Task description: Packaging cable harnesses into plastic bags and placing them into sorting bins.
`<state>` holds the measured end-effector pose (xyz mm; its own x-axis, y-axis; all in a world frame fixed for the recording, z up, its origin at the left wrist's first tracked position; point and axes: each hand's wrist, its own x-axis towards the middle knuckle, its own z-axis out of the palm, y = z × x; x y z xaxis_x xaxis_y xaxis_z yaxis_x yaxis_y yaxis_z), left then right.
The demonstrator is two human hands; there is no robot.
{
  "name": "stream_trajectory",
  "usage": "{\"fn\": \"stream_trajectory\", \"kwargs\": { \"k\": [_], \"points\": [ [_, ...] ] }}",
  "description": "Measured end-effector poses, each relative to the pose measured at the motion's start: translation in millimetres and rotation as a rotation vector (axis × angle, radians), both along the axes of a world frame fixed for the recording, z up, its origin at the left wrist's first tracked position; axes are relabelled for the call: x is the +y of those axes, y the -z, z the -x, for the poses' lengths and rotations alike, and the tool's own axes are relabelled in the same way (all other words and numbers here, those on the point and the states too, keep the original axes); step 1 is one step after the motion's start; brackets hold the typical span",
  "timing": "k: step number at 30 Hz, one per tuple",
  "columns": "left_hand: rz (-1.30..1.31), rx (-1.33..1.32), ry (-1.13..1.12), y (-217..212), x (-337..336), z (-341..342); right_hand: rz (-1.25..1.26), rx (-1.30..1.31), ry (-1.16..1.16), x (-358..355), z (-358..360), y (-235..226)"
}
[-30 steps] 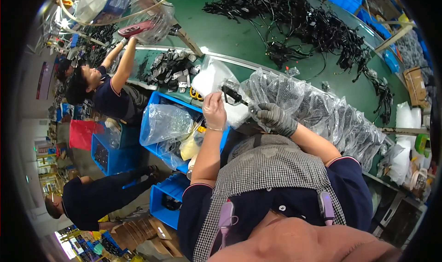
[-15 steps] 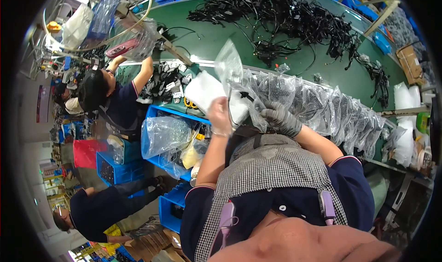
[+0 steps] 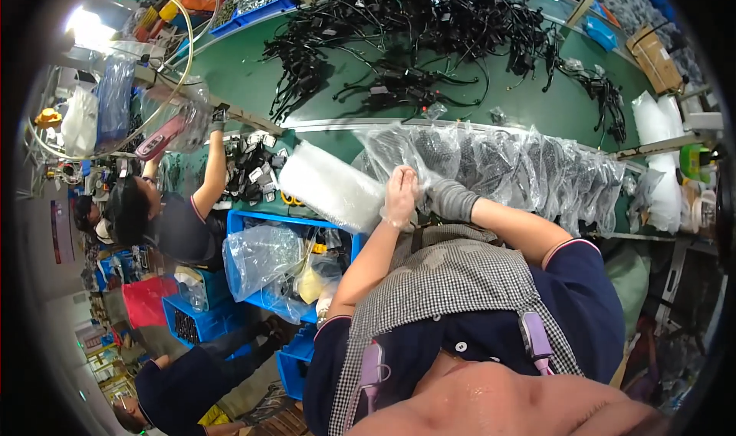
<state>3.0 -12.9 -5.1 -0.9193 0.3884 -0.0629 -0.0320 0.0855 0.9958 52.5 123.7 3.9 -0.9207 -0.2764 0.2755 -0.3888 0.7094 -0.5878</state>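
My left hand [image 3: 401, 193], in a thin whitish glove, has its fingers closed on the edge of a transparent plastic bag [image 3: 389, 146] over the front edge of the bench. Right beside it is my right hand [image 3: 451, 199] in a grey glove; its fingertips are hidden against the bag and my left hand. What the bag contains is hard to make out. Left of my hands lies a white stack of bubble-wrap sheets [image 3: 326, 187]. To the right, a row of transparent bags with dark contents [image 3: 506, 164] runs along the bench edge.
Tangled black cable assemblies [image 3: 429, 22] cover the far part of the green bench [image 3: 230, 60]. Yellow-handled scissors [image 3: 291, 199] and small black-and-white parts [image 3: 253, 168] lie leftward. A blue crate [image 3: 238, 223] holds plastic bags. Co-workers [image 3: 180, 221] are at the left.
My hands have come together; the left moved right and takes hold of the bag's edge. The black piece seen in the bag is out of sight. The head view has shifted.
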Motion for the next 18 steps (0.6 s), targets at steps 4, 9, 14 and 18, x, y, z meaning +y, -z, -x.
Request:
{"fn": "stream_trajectory", "kwargs": {
  "k": [4, 9, 14, 18],
  "points": [
    [0.802, 0.877, 0.839, 52, 0, 18, -0.354, -0.616, 0.147, 58, 43, -46],
    [0.92, 0.003, 0.556, 76, 28, 32, -0.686, -0.508, 0.236, 113, 142, -23],
    [0.874, 0.015, 0.579, 77, 33, 26, -0.832, -0.726, 0.288, 165, 179, 81],
    [0.451, 0.074, 0.068, 39, -24, 5, -0.766, -0.675, 0.277, 165, 177, 91]
  ]
}}
